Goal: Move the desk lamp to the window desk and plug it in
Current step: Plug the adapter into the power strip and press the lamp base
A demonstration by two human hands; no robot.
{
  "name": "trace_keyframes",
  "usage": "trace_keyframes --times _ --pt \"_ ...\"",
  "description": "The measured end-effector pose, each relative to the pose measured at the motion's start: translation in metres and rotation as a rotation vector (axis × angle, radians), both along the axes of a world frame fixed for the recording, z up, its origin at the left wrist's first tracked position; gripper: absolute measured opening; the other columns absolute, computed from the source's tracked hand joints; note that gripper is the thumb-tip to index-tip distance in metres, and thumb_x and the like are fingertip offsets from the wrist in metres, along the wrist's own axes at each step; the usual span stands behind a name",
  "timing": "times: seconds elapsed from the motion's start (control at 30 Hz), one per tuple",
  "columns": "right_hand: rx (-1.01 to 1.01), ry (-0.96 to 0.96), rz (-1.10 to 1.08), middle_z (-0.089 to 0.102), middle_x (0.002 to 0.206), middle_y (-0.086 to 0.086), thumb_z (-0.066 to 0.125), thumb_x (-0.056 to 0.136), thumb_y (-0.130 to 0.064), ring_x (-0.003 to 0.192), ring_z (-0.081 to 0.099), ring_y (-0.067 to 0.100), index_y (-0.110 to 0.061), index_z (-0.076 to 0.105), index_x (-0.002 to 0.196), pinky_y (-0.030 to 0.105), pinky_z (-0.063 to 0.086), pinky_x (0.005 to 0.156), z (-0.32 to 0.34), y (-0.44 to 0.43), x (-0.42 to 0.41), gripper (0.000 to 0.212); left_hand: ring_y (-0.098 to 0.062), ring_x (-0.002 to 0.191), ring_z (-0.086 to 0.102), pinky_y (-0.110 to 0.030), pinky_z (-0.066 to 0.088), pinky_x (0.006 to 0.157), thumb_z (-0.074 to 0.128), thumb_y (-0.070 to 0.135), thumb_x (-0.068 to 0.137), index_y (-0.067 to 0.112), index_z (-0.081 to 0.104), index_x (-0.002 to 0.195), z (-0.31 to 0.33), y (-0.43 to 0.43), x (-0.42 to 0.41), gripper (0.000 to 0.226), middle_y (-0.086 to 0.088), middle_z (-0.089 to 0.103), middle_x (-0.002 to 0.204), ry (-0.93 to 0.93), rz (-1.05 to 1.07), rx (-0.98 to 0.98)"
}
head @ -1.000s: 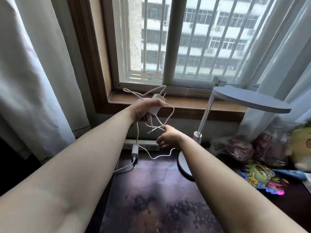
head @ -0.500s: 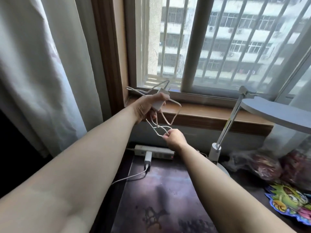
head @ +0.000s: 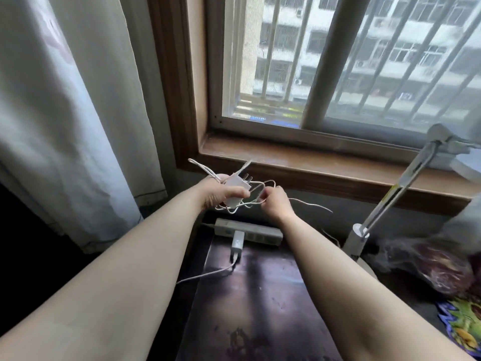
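The white desk lamp [head: 398,188] stands at the right on the dark desk [head: 263,303], its head cut off by the frame edge. My left hand [head: 221,195] grips the lamp's white plug adapter [head: 237,187], prongs pointing up and right, with tangled loops of thin white cord around it. My right hand [head: 276,201] pinches a strand of that cord [head: 309,205] just right of the adapter. Both hands hover above a grey power strip [head: 260,231] lying at the desk's back edge under the wooden window sill [head: 312,162].
A white charger [head: 238,243] sits plugged into the strip, its cable trailing left off the desk. A curtain [head: 65,113] hangs at the left. Plastic bags [head: 426,264] and a colourful sticker [head: 466,324] lie at the right.
Both hands have dropped closer to the power strip. My right hand rose to the adapter's level and drew in beside it. The view swung left, pushing the lamp to the frame's edge.
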State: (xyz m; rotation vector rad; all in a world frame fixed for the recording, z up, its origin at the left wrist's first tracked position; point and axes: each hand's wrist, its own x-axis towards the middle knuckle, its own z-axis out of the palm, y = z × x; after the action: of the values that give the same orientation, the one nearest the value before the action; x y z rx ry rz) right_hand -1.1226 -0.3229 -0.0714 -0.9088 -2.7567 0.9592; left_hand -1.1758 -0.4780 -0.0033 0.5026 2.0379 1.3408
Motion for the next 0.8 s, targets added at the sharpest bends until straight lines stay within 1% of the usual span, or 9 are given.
trace_keyframes --times 0.07,0.2,0.3,0.43,0.53,0.6,0.67,0.73,0.8 --pt "-0.010 -0.004 0.019 0.062 0.109 0.020 0.052 0.083 -0.009 0.097 0.061 0.032 -0.020 0.061 0.071 0.025 0.043 0.081 -0.012 -0.006 -0.010 0.019 -0.008 0.069 0.059 -0.016 0.046 0.057 0.076 0.011 0.078 0.017 0.063 0.108 -0.015 -0.007 -0.008 0.033 -0.002 0.066 0.086 -0.026 0.043 0.004" --pt "-0.015 -0.081 0.078 0.060 0.119 0.018 0.047 0.083 -0.002 0.104 0.061 0.031 -0.008 0.067 0.105 0.025 0.045 0.087 -0.033 -0.019 -0.027 0.030 -0.007 0.070 0.060 -0.013 0.050 0.061 0.077 0.004 0.076 0.016 0.059 0.108 -0.042 -0.019 -0.020 0.039 0.002 0.063 0.083 -0.059 0.117 0.004" --pt "-0.069 -0.195 0.196 0.057 0.132 0.016 0.048 0.082 0.001 0.120 0.056 0.030 -0.008 0.055 0.130 0.028 0.044 0.099 -0.045 -0.032 -0.035 0.050 -0.006 0.069 0.057 -0.014 0.047 0.061 0.077 0.002 0.074 0.017 0.060 0.100 -0.060 -0.027 -0.024 0.034 0.004 0.062 0.080 -0.029 0.154 -0.070" --pt "-0.138 -0.212 0.290 0.051 0.143 0.011 0.052 0.082 0.005 0.132 0.049 0.025 -0.011 0.043 0.143 0.026 0.038 0.106 -0.050 -0.044 -0.038 0.065 -0.003 0.062 0.053 -0.012 0.045 0.054 0.072 0.003 0.076 0.025 0.056 0.073 -0.084 -0.037 -0.028 0.028 0.007 0.059 0.076 -0.007 0.307 -0.120" --pt "-0.134 -0.156 0.264 0.048 0.146 0.010 0.057 0.083 0.000 0.135 0.045 0.023 -0.010 0.042 0.144 0.024 0.034 0.109 -0.051 -0.045 -0.038 0.064 -0.008 0.067 0.055 -0.018 0.044 0.058 0.074 0.010 0.076 0.025 0.054 0.080 -0.093 -0.045 -0.030 0.026 0.006 0.059 0.082 -0.035 0.399 -0.129" --pt "-0.158 -0.087 0.228 0.057 0.138 0.012 0.057 0.082 0.000 0.127 0.054 0.023 -0.007 0.052 0.137 0.024 0.041 0.102 -0.053 -0.047 -0.037 0.056 -0.014 0.077 0.060 -0.022 0.050 0.063 0.079 0.017 0.074 0.023 0.056 0.105 -0.094 -0.050 -0.028 0.038 0.002 0.062 0.097 -0.041 0.429 -0.132" --pt "-0.259 -0.043 0.200 0.070 0.113 0.013 0.057 0.081 0.003 0.098 0.066 0.021 -0.004 0.064 0.122 0.023 0.050 0.080 -0.052 -0.054 -0.035 0.042 -0.018 0.089 0.062 -0.026 0.051 0.075 0.083 0.021 0.071 0.016 0.053 0.125 -0.094 -0.053 -0.027 0.062 -0.001 0.062 0.109 -0.031 0.436 -0.143" --pt "-0.507 -0.029 0.166 0.069 0.082 0.007 0.055 0.084 0.005 0.067 0.061 0.014 -0.001 0.068 0.111 0.019 0.051 0.061 -0.046 -0.066 -0.031 0.030 -0.019 0.093 0.061 -0.027 0.050 0.080 0.086 0.016 0.067 0.011 0.051 0.128 -0.094 -0.055 -0.024 0.070 -0.003 0.062 0.112 -0.018 0.449 -0.165" --pt "-0.875 -0.059 0.144 0.061 0.068 0.004 0.052 0.088 0.002 0.060 0.057 0.012 -0.010 0.065 0.092 0.022 0.052 0.061 -0.036 -0.081 -0.026 0.018 -0.021 0.103 0.063 -0.028 0.051 0.087 0.088 0.013 0.063 0.008 0.049 0.128 -0.094 -0.057 -0.019 0.075 -0.006 0.063 0.120 0.011 0.457 -0.208"
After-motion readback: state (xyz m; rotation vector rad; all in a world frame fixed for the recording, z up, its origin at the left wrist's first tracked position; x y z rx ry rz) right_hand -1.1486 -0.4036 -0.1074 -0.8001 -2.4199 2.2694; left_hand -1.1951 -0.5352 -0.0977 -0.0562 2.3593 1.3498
